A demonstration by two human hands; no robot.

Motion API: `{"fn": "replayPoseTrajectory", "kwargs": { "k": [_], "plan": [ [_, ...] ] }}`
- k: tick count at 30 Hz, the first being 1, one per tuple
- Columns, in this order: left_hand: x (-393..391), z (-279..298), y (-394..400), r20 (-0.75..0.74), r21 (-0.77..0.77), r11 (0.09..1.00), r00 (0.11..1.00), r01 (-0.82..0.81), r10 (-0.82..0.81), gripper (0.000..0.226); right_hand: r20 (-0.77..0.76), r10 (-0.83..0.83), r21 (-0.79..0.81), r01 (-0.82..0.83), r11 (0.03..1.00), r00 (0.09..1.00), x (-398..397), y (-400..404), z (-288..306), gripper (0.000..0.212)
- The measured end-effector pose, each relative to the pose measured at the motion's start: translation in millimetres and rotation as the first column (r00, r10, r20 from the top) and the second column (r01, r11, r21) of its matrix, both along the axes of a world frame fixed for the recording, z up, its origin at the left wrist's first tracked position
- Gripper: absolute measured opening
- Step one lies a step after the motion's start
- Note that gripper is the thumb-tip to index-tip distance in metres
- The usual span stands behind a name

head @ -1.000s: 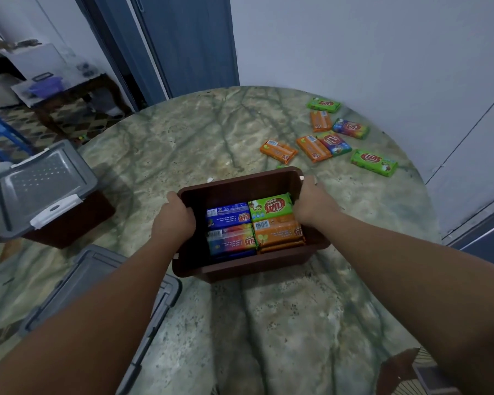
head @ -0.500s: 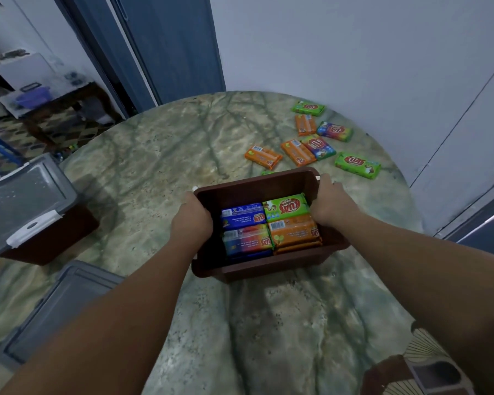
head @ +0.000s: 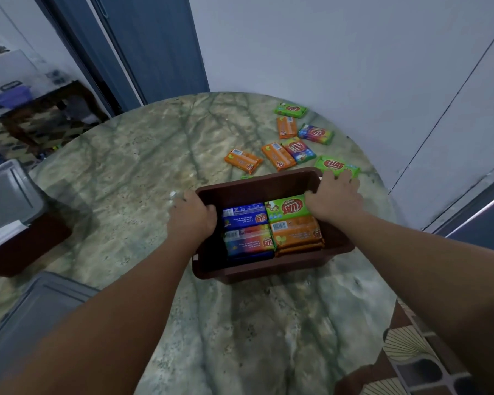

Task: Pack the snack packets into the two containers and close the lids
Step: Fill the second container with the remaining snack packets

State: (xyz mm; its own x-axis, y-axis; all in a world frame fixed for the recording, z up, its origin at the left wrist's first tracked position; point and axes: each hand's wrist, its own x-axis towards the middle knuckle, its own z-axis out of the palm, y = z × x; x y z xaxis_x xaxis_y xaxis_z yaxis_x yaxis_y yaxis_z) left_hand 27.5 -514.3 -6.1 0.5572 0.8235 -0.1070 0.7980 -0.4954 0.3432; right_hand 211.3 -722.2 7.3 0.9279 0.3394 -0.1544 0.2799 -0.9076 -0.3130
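A brown open container sits mid-table with several snack packets packed inside, blue, green and orange. My left hand grips its left rim and my right hand grips its right rim. Several loose packets lie beyond it at the far right of the table, orange, green and multicoloured. A second brown container with a grey lid on it stands at the left edge. A loose grey lid lies at the near left, partly behind my left forearm.
The round marbled table reaches a white wall at the far right and a blue door frame behind. A patterned floor shows at the lower right past the table edge.
Both hands have slid the open container to the right, nearer the loose packets; the camera has turned, so the lidded container sits further left in view.
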Motion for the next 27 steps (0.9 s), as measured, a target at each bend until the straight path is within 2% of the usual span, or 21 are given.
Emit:
{"fn": "replayPoseTrajectory", "kwargs": {
  "k": [2,5,9,13,17,20,27],
  "plan": [
    [5,7,3,0.023,0.094,0.996,1.0,-0.007,0.005,0.056,0.113,0.011,0.027,-0.014,1.0,0.993,0,8,5,0.062],
    [25,16,11,0.098,0.222,0.973,0.991,0.066,-0.09,0.053,0.218,0.078,0.101,-0.102,0.99,0.973,-1,26,11,0.053],
    [54,30,16,0.2,0.198,0.964,0.956,0.176,-0.216,0.042,0.235,0.189,0.145,-0.227,0.963,0.953,3,50,13,0.042],
    [83,33,27,0.186,0.144,0.948,0.933,0.282,-0.306,0.027,0.172,0.207,0.199,-0.24,0.95,0.963,16,65,11,0.032],
    [110,25,38,0.096,0.089,0.945,0.942,0.315,-0.323,0.017,0.139,0.193,0.237,-0.222,0.946,0.971,35,70,10,0.022],
    [130,11,49,0.018,-0.018,0.957,0.957,0.29,-0.29,0.016,0.101,0.191,0.243,-0.21,0.947,0.976,52,76,7,0.018],
    [163,-2,49,-0.224,-0.232,0.933,0.918,0.275,-0.326,0.058,-0.011,0.234,0.187,-0.227,0.956,0.972,82,89,-2,0.018]
  ]
}}
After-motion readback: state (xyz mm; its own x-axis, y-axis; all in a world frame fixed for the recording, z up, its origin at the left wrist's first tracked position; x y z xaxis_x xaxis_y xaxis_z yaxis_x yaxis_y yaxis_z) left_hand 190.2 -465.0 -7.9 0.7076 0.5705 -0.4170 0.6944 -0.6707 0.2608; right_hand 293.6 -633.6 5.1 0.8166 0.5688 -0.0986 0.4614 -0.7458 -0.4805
